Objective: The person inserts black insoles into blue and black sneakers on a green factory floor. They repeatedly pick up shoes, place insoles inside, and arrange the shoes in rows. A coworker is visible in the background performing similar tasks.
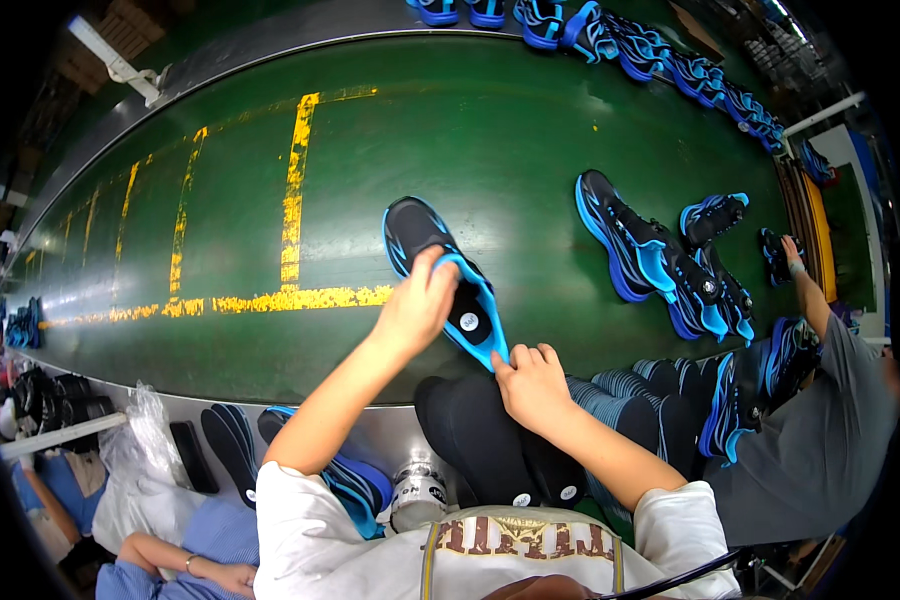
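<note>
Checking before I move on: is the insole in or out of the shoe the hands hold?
In: the black insole, with its round white sticker, shows inside the shoe. Its toe end is hidden.

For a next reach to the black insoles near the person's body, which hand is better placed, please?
Probably the right hand: it pinches the shoe at the heel end, close to the insoles in the picture. The left hand is farther from them, at the front of the shoe's opening.
</note>
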Motion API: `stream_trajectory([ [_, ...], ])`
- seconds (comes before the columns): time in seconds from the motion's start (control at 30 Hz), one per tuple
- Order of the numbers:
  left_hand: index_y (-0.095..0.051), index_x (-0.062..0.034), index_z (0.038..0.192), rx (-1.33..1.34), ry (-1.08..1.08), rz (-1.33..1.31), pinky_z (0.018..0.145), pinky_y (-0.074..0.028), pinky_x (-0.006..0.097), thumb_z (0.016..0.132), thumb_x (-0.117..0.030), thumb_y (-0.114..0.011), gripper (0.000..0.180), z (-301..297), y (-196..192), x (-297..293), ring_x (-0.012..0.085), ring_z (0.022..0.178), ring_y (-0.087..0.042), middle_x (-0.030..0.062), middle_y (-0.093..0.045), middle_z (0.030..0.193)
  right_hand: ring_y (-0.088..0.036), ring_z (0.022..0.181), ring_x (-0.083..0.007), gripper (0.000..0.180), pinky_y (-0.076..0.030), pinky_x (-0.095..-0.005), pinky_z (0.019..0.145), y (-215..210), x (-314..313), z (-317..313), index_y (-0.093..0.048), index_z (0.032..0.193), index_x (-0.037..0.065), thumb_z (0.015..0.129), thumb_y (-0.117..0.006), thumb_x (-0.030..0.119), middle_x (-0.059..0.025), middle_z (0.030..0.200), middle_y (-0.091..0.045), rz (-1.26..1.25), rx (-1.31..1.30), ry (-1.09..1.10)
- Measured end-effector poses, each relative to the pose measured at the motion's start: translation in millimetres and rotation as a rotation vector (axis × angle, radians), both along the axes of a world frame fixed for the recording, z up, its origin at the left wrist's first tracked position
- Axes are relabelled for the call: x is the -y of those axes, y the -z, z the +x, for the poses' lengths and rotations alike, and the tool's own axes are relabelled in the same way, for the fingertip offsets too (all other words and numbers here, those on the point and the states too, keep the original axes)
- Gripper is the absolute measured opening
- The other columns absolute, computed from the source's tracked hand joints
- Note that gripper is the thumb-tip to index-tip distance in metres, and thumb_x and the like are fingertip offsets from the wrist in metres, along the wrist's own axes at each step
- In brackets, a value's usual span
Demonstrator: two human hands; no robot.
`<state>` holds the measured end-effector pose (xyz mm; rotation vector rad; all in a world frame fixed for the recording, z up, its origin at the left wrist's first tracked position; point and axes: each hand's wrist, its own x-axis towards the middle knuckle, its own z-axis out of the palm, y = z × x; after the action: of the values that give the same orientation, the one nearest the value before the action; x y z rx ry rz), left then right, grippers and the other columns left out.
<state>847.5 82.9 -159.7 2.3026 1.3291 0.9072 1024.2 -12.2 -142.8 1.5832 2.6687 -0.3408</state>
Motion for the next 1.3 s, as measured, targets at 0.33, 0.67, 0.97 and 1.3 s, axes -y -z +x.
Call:
stream_trajectory([
  [0.33, -0.054, -0.0096, 0.081, -0.474, -0.101, 0.371, 0.06, -0.041, 0.031, 0.07, -0.014, -0.059, 0.014, -35.9, 6.8, -59.4, 0.0227, 0.064, -0.052, 0.0108, -0.05, 0.106, -0.043, 0.099, -0.033, 0.038, -0.034, -0.04, 0.085, -38.8, 96.1, 29.0, -0.047, 0.105, 0.002, 0.069, -0.056, 0.011, -0.0175, 0.108, -0.041, -0.136, -0.553, 0.248],
  [0.67, -0.05, -0.0026, 0.072, -0.438, -0.116, 0.5, 0.081, -0.036, 0.037, 0.072, -0.011, -0.058, 0.012, -16.8, -68.5, -61.2, 0.0255, 0.093, -0.053, 0.0126, -0.055, 0.098, -0.041, 0.103, -0.0348, 0.039, -0.034, -0.0427, 0.083, -8.3, 196.6, 70.7, -0.05, 0.102, 0.001, 0.068, -0.06, 0.018, -0.0199, 0.116, -0.039, -0.092, -0.485, 0.59],
  [0.97, -0.045, -0.005, 0.078, 0.554, -0.016, -0.382, 0.056, -0.041, 0.022, 0.065, 0.001, -0.048, 0.014, 117.6, -67.0, -97.6, 0.0115, 0.061, -0.048, 0.0063, -0.054, 0.078, -0.042, 0.097, -0.0321, 0.049, -0.034, -0.0422, 0.081, 2.2, 209.9, 70.9, -0.048, 0.108, 0.009, 0.065, -0.061, 0.028, -0.0141, 0.112, -0.041, -0.049, -0.373, 0.707],
  [1.3, -0.039, -0.0098, 0.116, 0.245, -0.08, -0.439, 0.071, -0.043, 0.037, 0.072, -0.035, -0.058, 0.055, 278.4, 27.9, -83.2, 0.0316, 0.086, -0.053, 0.0168, -0.054, 0.093, -0.043, 0.092, -0.0261, 0.049, -0.033, -0.0377, 0.077, -2.9, 209.7, 73.5, -0.048, 0.11, 0.014, 0.069, -0.06, 0.037, -0.0098, 0.107, -0.044, -0.067, -0.274, 0.768],
])
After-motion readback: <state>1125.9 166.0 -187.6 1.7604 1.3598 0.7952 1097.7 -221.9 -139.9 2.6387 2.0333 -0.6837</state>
